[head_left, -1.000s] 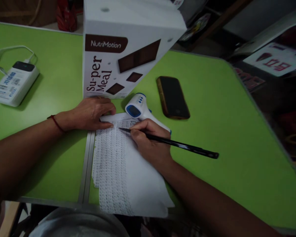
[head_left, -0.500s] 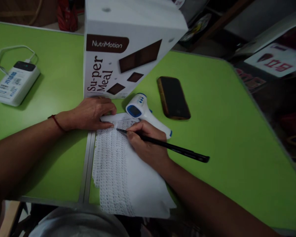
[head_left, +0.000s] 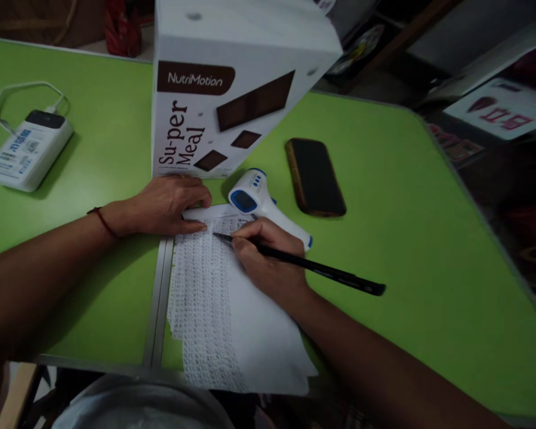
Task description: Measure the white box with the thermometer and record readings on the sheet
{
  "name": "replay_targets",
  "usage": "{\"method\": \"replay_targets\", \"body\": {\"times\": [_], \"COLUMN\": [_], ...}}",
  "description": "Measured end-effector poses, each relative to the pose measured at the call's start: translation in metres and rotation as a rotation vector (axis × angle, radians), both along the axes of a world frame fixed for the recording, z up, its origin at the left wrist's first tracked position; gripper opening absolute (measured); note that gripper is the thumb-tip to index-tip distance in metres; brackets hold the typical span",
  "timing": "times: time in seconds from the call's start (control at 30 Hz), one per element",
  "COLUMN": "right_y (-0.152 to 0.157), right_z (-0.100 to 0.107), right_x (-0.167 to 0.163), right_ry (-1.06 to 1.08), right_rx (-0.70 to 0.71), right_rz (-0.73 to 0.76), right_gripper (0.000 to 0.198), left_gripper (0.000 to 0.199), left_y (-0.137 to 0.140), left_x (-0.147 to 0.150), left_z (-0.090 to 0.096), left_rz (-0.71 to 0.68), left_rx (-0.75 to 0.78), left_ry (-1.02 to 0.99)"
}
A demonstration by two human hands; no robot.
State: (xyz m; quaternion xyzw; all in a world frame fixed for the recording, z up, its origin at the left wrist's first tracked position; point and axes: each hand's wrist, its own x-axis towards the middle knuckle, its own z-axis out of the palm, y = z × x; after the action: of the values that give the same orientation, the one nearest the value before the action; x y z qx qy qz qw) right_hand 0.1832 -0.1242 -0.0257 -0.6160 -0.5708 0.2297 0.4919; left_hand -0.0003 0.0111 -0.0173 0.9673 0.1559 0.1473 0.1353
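A stack of white printed sheets (head_left: 232, 316) lies on the green table (head_left: 406, 208), hanging over its near edge. My left hand (head_left: 165, 205) rests flat on the top left corner of the sheets, fingertips pressing the paper. My right hand (head_left: 263, 256) grips a long black pen (head_left: 312, 268), its tip touching the paper near the top rows of print. A white and blue infrared thermometer (head_left: 259, 199) lies just beyond my right hand.
A tall white NutriMotion Su-per Meal box (head_left: 223, 89) stands behind my hands. A dark phone (head_left: 315, 176) lies face up to its right. A white power bank (head_left: 27, 149) with a cable sits at the far left. Cluttered shelves are beyond the table's right edge.
My right hand and the pen shifted slightly left along the top rows of the sheet. My left hand has stayed in place.
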Motion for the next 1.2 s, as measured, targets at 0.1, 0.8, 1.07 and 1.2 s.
{"method": "replay_targets", "body": {"times": [0.1,0.8,1.07,1.2], "right_y": [0.0,0.0002,-0.0014,-0.0015], "right_z": [-0.0009,-0.0006,0.0,0.0001], "right_x": [-0.0004,0.001,-0.0019,-0.0025], "right_ry": [0.012,0.004,0.003,0.002], "right_rx": [0.011,0.025,0.019,0.025], "right_rz": [0.019,0.004,0.041,0.043], "right_gripper": [0.012,0.012,0.014,0.014], "left_gripper": [0.028,0.026,0.026,0.027], "left_y": [0.0,-0.0003,0.0004,0.0], "left_x": [0.0,-0.001,-0.0001,0.0], "left_z": [-0.0005,0.0003,-0.001,0.0], "left_rz": [0.003,-0.006,-0.006,0.003], "left_rx": [0.004,-0.002,0.001,-0.01], "left_ry": [-0.006,-0.015,-0.02,0.0]}}
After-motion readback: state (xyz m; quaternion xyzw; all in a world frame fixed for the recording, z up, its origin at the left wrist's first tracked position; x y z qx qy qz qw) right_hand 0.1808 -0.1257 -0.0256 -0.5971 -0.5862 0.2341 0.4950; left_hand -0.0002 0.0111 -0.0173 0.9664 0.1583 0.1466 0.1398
